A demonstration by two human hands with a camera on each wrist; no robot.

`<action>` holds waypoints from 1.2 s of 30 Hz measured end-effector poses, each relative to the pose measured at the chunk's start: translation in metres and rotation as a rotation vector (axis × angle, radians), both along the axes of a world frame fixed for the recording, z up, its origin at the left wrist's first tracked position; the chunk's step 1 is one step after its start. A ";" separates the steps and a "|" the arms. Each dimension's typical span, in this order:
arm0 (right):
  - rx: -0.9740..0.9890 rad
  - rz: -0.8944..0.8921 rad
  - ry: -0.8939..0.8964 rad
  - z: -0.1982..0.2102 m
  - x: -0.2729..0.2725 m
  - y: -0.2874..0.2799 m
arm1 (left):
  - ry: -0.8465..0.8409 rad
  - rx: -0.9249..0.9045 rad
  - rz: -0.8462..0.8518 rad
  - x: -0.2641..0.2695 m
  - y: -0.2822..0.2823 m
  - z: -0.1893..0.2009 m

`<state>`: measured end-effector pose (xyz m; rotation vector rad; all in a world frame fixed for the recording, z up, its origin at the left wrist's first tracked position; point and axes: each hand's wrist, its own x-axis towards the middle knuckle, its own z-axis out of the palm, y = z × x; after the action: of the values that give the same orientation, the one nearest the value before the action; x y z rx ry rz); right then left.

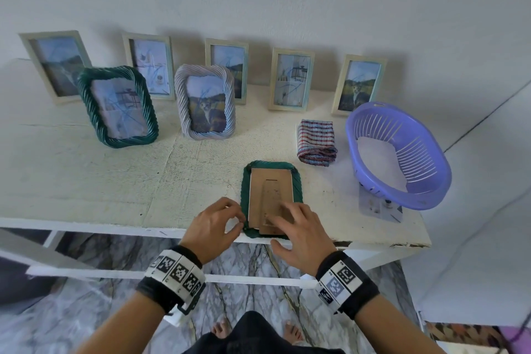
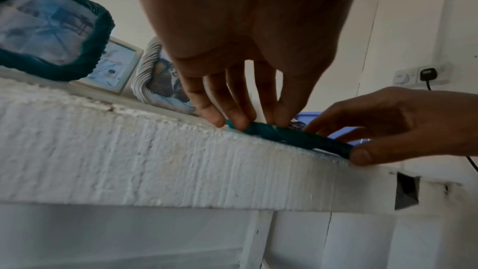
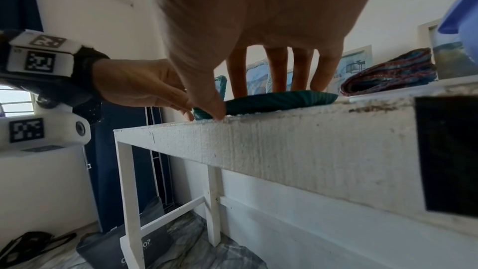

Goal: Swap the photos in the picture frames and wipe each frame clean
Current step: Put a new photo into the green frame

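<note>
Left hand [image 1: 214, 224] pinching face-down green frame [image 1: 246, 181] corner; right hand [image 1: 298, 228] pressing backing

A white rough-painted table [image 1: 86, 169] fills the picture's middle, carrying standing picture frames [image 1: 291, 79] along its back, a face-down green frame [image 1: 271, 200] at lower centre, a folded cloth [image 1: 316, 142] and a purple basket [image 1: 398, 154] at right.
</note>
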<state>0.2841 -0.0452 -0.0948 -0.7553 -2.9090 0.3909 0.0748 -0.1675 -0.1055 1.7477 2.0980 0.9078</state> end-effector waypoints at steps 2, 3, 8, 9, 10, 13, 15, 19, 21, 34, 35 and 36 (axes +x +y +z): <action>0.026 0.002 0.016 -0.005 0.001 -0.001 | 0.010 0.010 -0.024 0.000 -0.007 -0.005; 0.038 0.003 0.024 -0.007 0.002 -0.001 | 0.028 0.012 -0.036 0.001 -0.010 -0.007; 0.073 -0.013 0.075 -0.012 0.003 -0.003 | -0.034 -0.090 -0.030 0.004 -0.018 -0.007; 0.078 -0.017 0.074 -0.013 0.003 -0.004 | -0.056 -0.131 -0.041 0.003 -0.018 -0.006; 0.084 -0.019 0.069 -0.013 0.003 -0.004 | -0.078 -0.162 -0.053 0.001 -0.019 -0.007; 0.096 -0.021 0.064 -0.014 0.002 -0.005 | -0.177 -0.202 -0.055 -0.004 -0.017 -0.006; 0.100 -0.023 0.071 -0.015 0.002 -0.004 | -0.241 -0.179 -0.028 -0.005 -0.016 -0.007; 0.089 -0.019 0.106 -0.018 0.003 -0.004 | -0.299 -0.148 0.020 -0.001 -0.015 -0.009; 0.077 -0.010 0.122 -0.020 0.004 -0.004 | -0.327 -0.164 0.015 0.000 -0.016 -0.010; 0.077 -0.005 0.132 -0.024 0.005 -0.003 | -0.216 -0.113 0.022 0.006 -0.017 -0.012; 0.078 -0.005 0.134 -0.024 0.005 -0.003 | -0.190 -0.111 0.014 0.006 -0.018 -0.012; 0.076 -0.006 0.137 -0.025 0.005 -0.003 | -0.167 -0.111 0.009 0.007 -0.018 -0.012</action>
<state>0.2894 -0.0478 -0.1194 -0.6968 -2.7762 0.3162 0.0817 -0.1859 -0.1170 1.5530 2.0102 0.8888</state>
